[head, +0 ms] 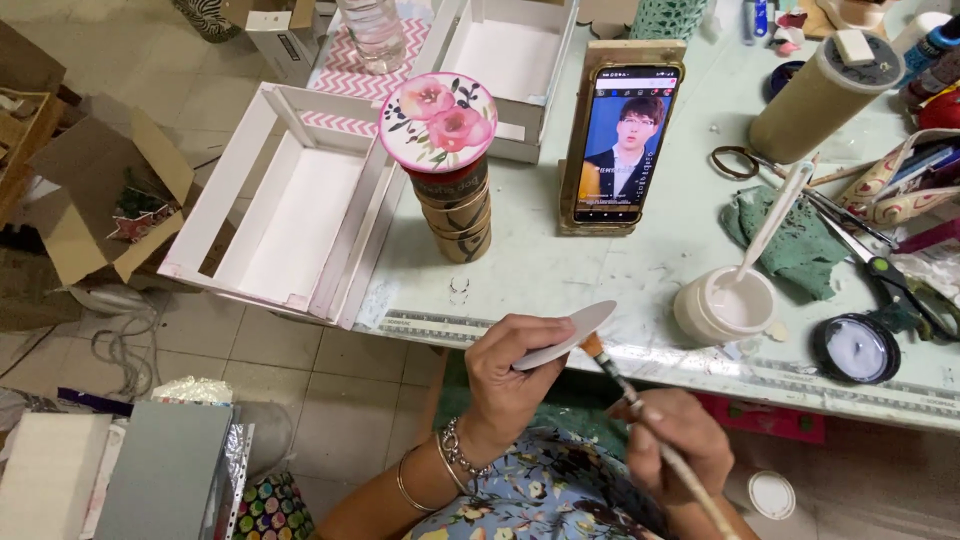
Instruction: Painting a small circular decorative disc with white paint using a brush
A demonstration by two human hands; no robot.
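Note:
My left hand [510, 375] grips a thin white round disc [570, 330] by its edge, holding it nearly edge-on over the table's front edge. My right hand [675, 445] holds a slim paintbrush [640, 410]; its orange bristle tip touches the disc's rim. On the table just right of the disc stands a small open pot of white paint [727, 305] with a white stick leaning in it. A similar disc painted with pink roses [438, 120] rests on top of a stack of brown paper cups [455, 210].
A phone [623, 140] playing video leans in a wooden stand. White wooden crates [290, 215] hang over the table's left edge. Scissors [885, 270], a green rag [795, 240], a cardboard tube [815, 100] and a round lid [855, 348] crowd the right side. Cardboard boxes sit on the floor.

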